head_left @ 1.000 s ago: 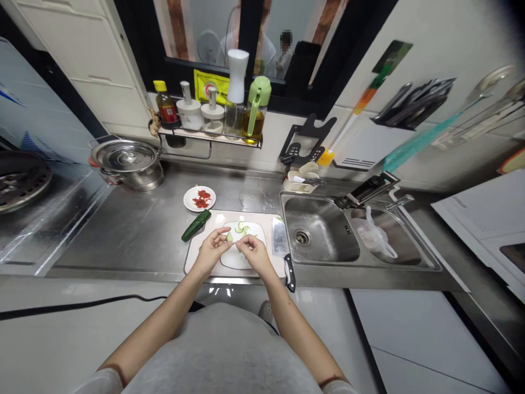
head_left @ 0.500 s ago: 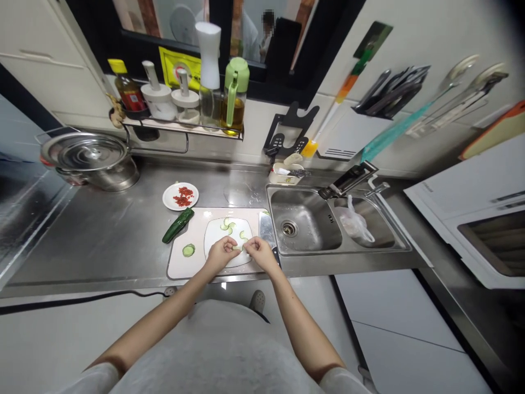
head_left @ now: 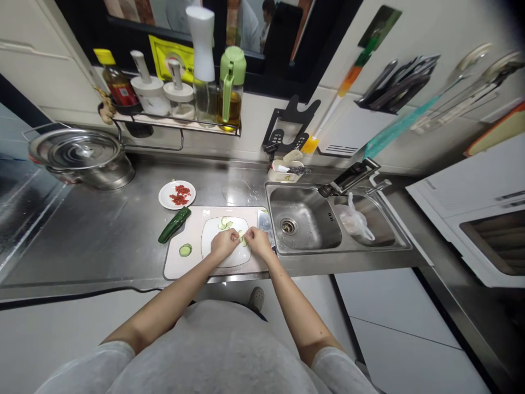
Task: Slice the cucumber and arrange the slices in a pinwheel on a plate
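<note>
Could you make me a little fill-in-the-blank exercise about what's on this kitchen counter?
1. The small round plate holds chopped bits whose colour is ____.
2. The left hand and the right hand are over a squarish plate whose colour is ____.
3. Seen from the person, the dark green cucumber lies to the ____ of the squarish plate.
4. The tied plastic bag lies in the sink basin on the ____ side.

Missing words: red; white; left; right.
</note>
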`<act>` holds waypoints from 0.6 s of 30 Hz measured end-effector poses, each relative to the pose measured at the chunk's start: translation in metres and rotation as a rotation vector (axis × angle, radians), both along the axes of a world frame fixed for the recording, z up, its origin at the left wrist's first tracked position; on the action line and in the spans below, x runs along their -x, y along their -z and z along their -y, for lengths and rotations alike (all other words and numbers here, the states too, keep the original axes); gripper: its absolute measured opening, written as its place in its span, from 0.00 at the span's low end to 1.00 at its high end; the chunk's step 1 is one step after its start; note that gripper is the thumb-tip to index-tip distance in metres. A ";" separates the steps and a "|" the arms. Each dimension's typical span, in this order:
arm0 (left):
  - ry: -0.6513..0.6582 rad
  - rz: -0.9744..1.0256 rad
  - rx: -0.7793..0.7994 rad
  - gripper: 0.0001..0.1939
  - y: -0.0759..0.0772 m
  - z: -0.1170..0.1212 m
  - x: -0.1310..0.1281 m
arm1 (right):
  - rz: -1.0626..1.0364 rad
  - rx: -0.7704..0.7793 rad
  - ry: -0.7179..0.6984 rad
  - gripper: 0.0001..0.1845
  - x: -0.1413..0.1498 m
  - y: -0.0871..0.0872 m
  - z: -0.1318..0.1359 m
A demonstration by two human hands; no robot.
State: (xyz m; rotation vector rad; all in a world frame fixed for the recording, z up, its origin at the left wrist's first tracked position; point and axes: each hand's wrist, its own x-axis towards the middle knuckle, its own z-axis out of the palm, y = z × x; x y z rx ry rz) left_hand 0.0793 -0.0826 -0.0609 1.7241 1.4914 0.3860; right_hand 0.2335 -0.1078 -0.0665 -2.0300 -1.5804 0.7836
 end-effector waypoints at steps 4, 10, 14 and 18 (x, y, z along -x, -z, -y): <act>0.032 -0.079 0.007 0.05 0.000 -0.002 -0.001 | 0.076 0.011 -0.027 0.02 0.000 0.003 0.000; 0.056 -0.113 -0.023 0.06 0.003 -0.004 -0.003 | 0.167 0.002 -0.061 0.04 0.002 0.003 -0.002; 0.084 -0.170 -0.091 0.06 0.004 -0.004 -0.004 | 0.225 0.034 -0.079 0.04 0.004 -0.001 -0.004; 0.109 -0.236 -0.104 0.08 0.004 -0.002 -0.005 | 0.335 0.103 -0.110 0.07 0.005 -0.006 -0.004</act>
